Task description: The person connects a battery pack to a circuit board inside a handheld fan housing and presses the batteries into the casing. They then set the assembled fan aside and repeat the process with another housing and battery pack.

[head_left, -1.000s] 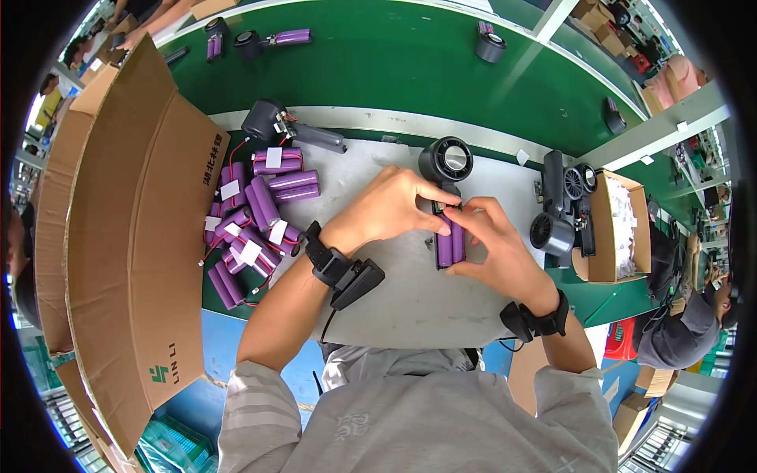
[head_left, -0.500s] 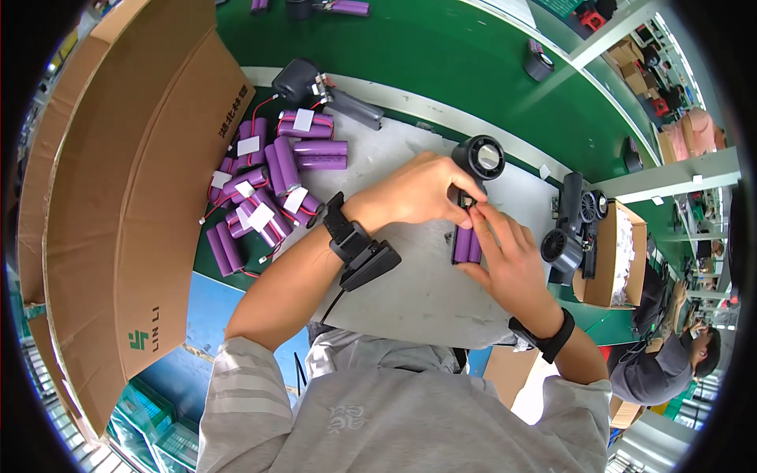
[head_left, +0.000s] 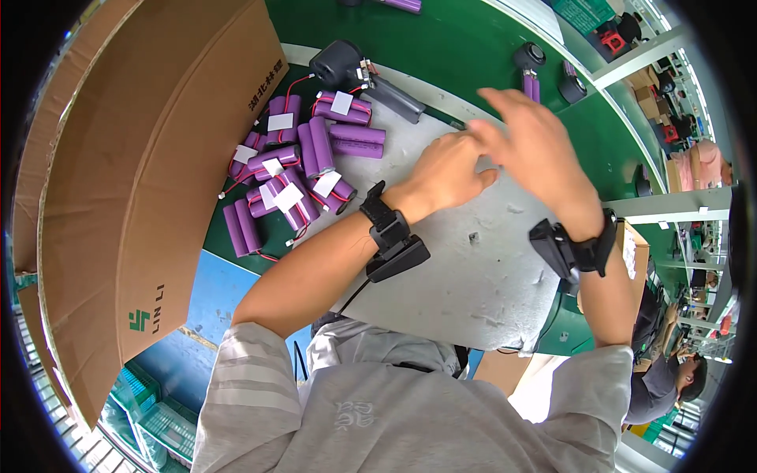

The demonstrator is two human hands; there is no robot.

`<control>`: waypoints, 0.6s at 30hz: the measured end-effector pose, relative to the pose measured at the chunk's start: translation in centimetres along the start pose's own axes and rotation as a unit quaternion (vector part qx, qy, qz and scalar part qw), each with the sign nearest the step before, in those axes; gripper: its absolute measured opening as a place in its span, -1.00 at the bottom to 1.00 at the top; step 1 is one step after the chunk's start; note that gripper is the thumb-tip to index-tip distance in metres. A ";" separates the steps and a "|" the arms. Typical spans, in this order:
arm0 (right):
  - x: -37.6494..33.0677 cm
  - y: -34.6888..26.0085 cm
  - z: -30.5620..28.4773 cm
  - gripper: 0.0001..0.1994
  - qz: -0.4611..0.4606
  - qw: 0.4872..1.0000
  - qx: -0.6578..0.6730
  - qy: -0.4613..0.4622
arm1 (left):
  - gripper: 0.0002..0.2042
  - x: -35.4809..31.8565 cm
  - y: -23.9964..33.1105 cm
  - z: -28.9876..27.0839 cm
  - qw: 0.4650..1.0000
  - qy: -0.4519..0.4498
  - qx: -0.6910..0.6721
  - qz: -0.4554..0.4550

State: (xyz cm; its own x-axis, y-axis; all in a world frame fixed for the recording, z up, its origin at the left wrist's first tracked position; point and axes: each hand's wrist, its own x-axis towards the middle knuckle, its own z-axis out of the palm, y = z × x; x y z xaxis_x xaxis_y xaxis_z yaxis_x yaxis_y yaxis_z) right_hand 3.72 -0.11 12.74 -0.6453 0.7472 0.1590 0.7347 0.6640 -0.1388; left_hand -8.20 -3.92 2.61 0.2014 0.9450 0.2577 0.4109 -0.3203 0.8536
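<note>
My left hand (head_left: 443,172) lies palm down on the grey mat (head_left: 473,276), its fingers pointing right and partly covered by my right hand. My right hand (head_left: 530,146) hovers just above it with fingers spread and nothing visible in them. What sits under the left palm is hidden. A black band with a small unit is strapped to each wrist (head_left: 392,234) (head_left: 569,246). A pile of several purple battery packs (head_left: 292,177) with white labels and red wires lies to the left of my left hand.
A large open cardboard box (head_left: 134,173) stands along the left. A black device (head_left: 339,67) with a grey cylinder (head_left: 394,96) lies at the mat's far edge. On the green conveyor (head_left: 449,39) sits a black round part (head_left: 530,55). Another person (head_left: 670,378) works at the lower right.
The purple cell pack and black ring that both hands held are no longer in sight. My right hand has lifted and spread its fingers; my left hand has flattened on the mat. The view shifted.
</note>
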 end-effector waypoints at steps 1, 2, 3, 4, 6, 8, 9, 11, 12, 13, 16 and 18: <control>1.0 -1.2 0.4 -0.50 -0.001 1.000 -0.001 0.001 | -0.74 0.1 -0.4 0.5 0.999 0.024 -0.005 0.039; 2.2 -2.8 1.1 -0.50 -0.016 0.999 0.018 -0.041 | -0.77 0.0 -0.9 0.7 0.996 0.048 -0.008 0.075; 3.3 -3.9 1.7 -0.51 -0.032 0.995 0.037 -0.082 | -0.80 -0.1 -1.4 0.8 0.991 0.073 -0.011 0.111; 4.3 -4.0 2.7 -0.51 -0.031 0.996 0.033 -0.081 | -0.80 -0.1 -1.5 0.8 0.991 0.073 -0.012 0.115; 6.2 -3.8 4.9 -0.58 -0.021 0.991 0.047 -0.127 | -0.86 -0.3 -1.6 0.4 0.998 -0.014 0.020 0.065; 6.6 -3.8 4.5 -0.63 -0.017 0.992 0.062 -0.107 | -0.87 -0.8 -1.2 -0.2 0.998 -0.049 0.035 0.036; 6.7 -3.5 4.2 -0.68 -0.011 0.993 0.079 -0.085 | -0.88 -0.9 -0.5 -0.7 0.996 -0.065 0.049 0.021; 6.1 -2.2 2.9 -0.74 -0.027 0.995 0.096 -0.008 | -0.89 -0.9 0.8 -1.4 0.992 -0.100 0.075 -0.005; 5.4 -1.7 1.8 -0.75 -0.054 0.992 0.100 0.046 | -0.89 -1.3 0.7 -1.8 0.993 -0.095 0.076 -0.008; 4.4 -1.7 0.4 -0.74 -0.024 0.994 0.096 0.041 | -0.89 -1.6 0.5 -1.9 0.995 -0.082 0.063 -0.002; 0.1 -0.9 -2.5 -0.76 -0.056 0.996 0.056 0.051 | -0.86 -1.9 0.3 -1.1 0.998 -0.054 0.034 0.011; -2.9 -0.5 -2.3 -0.76 -0.083 0.995 0.042 0.036 | -0.83 -2.2 -0.8 -0.6 0.997 0.035 -0.055 -0.034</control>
State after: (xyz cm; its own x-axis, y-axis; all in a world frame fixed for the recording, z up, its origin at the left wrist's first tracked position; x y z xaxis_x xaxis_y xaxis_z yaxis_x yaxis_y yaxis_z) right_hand 5.72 -2.68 14.61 -0.7370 0.6253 0.2567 0.5974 0.7802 -0.1854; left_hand -9.48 -5.70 1.66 0.1126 0.9678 0.2251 0.3204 -0.2498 0.9137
